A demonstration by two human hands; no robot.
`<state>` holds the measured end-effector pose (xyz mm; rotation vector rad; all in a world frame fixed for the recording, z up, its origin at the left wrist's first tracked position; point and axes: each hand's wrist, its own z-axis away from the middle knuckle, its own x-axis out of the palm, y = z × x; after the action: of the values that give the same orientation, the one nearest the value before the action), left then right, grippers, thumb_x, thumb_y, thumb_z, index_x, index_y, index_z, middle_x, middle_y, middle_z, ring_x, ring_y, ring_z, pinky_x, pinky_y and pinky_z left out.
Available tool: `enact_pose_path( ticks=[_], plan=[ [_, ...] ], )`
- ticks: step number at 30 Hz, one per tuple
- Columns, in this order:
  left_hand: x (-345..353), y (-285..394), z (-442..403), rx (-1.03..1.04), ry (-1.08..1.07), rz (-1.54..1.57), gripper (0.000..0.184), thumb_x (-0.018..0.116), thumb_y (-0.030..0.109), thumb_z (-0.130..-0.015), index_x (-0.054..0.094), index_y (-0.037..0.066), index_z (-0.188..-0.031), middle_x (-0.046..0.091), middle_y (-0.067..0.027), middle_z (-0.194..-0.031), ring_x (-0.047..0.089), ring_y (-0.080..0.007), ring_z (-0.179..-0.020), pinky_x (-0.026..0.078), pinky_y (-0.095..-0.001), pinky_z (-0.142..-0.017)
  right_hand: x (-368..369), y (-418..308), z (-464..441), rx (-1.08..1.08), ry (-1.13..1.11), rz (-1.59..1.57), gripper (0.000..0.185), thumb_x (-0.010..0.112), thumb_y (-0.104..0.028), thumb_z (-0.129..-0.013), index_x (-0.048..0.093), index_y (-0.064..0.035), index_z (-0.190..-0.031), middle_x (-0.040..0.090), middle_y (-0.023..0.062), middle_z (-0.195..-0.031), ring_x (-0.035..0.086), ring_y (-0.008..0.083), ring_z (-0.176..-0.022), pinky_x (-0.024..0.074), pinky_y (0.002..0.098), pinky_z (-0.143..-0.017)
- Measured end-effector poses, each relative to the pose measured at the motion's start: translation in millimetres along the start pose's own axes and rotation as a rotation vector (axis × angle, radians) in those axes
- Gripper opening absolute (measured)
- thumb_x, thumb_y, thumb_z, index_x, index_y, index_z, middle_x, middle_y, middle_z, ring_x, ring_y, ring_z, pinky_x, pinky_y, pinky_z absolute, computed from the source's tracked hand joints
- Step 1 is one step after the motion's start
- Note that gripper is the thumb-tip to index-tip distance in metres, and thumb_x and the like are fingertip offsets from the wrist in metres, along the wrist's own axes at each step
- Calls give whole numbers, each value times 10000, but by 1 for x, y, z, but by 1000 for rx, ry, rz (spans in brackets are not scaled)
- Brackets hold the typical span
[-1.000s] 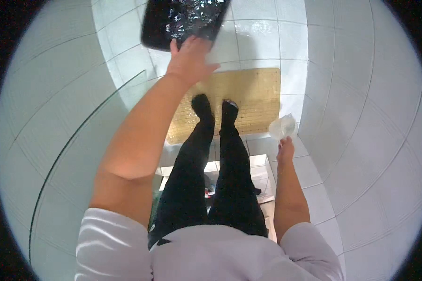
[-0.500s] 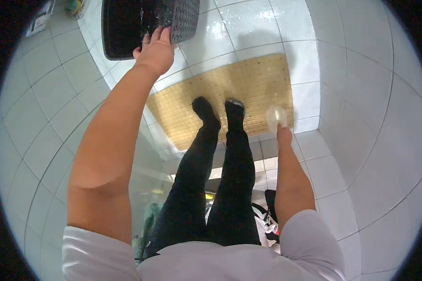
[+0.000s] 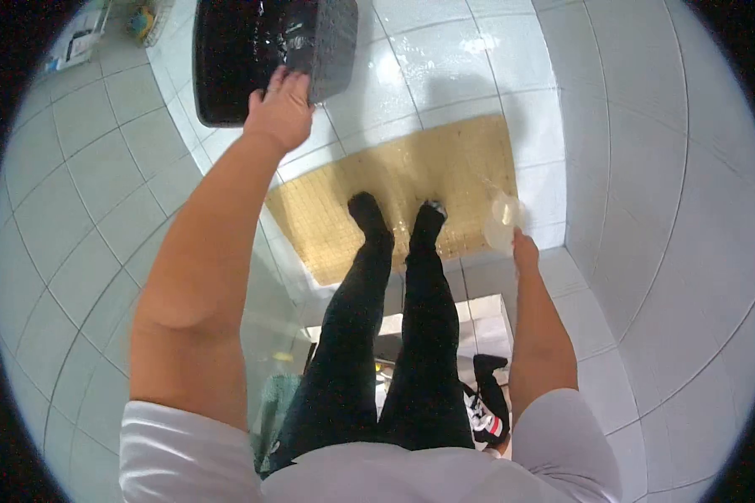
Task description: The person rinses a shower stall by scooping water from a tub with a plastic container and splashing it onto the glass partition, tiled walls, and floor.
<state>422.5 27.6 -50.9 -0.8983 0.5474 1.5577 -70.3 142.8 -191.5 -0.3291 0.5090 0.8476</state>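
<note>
White tiles (image 3: 403, 75) are lining the floor, shining wet beyond the far edge of a yellow mat (image 3: 310, 189), where the person is standing in dark socks (image 3: 366, 211). Beyond the mat's far left part, a dark basket (image 3: 235, 63) is lying at the floor's left side, its visible length running away from the person and its far end passing out of view. Its black face is turning toward the camera, its grey perforated side toward the right. The left hand (image 3: 283, 113) is resting its fingers on the basket's near right corner; whether they are gripping cannot be told. Over the mat's right edge, toward its near corner, the right hand (image 3: 525, 250) is closing narrowly around the near end of a translucent vessel (image 3: 503, 220), which is extending away from the fingers; its mouth's direction is too blurred to tell.
</note>
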Motion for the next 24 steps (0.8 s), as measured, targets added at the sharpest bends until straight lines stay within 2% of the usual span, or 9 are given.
enact_pose_path(
  ticks=[2,5,7,9,11,15,18,22,24],
  plan=[
    [-2,-8,-4,178,38,6,492,450,240,-756,287,13,-1160,297,-115,-1234,213,-247,-1181,251,-470,-901,-17,-13,1,-87,-4,310,485,377,-400,-761,531,56,-817,521,257,-858,482,386,-851,374,415,-737],
    [-3,-9,-4,229,110,135,460,466,220,-745,331,-8,-1121,355,-165,-1174,271,-265,-1147,280,-409,-900,-21,-49,-15,-299,9,555,445,385,-359,-765,529,59,-813,523,250,-857,494,373,-835,379,423,-732],
    [-1,-10,-4,234,121,145,453,466,219,-746,337,-11,-1114,364,-173,-1165,281,-269,-1141,287,-401,-898,-15,-89,-40,-249,85,458,395,395,-318,-772,527,53,-806,522,252,-853,504,357,-826,387,423,-729],
    [0,-12,-5,255,104,175,432,460,217,-748,348,-16,-1095,377,-176,-1154,304,-271,-1127,298,-397,-890,-18,-172,-35,-334,175,409,357,413,-298,-770,526,38,-811,526,242,-856,504,357,-825,390,417,-728],
    [2,-14,-6,263,110,180,420,454,215,-750,351,-14,-1087,379,-176,-1154,315,-272,-1120,300,-398,-888,-2,-209,-95,-625,183,659,356,424,-310,-766,529,26,-817,529,229,-864,502,357,-828,394,415,-720],
    [2,-16,-6,279,98,211,400,440,201,-751,351,-9,-1080,379,-172,-1157,342,-260,-1105,305,-403,-881,-33,-346,-28,-611,253,423,364,454,-324,-755,536,30,-774,543,221,-790,517,353,-789,407,404,-688],
    [0,-16,-4,304,103,206,385,402,170,-756,350,-6,-1094,382,-158,-1163,348,-242,-1106,304,-403,-882,-50,-360,-14,-644,285,344,325,475,-299,-752,536,21,-743,548,214,-721,527,350,-743,416,383,-647],
    [-2,-17,-7,298,2,186,379,351,125,-753,351,31,-1120,343,-94,-1205,321,-215,-1128,289,-438,-877,-81,-366,62,-628,276,-173,247,518,-243,-752,496,-1,-704,506,128,-597,493,213,-577,404,301,-584],
    [2,-18,-3,301,-23,282,394,357,129,-753,339,35,-1135,344,-93,-1206,342,-229,-1111,278,-442,-887,-86,-379,124,-807,285,-279,191,512,-190,-766,486,-14,-698,480,93,-621,451,148,-604,390,261,-598]
  ],
)
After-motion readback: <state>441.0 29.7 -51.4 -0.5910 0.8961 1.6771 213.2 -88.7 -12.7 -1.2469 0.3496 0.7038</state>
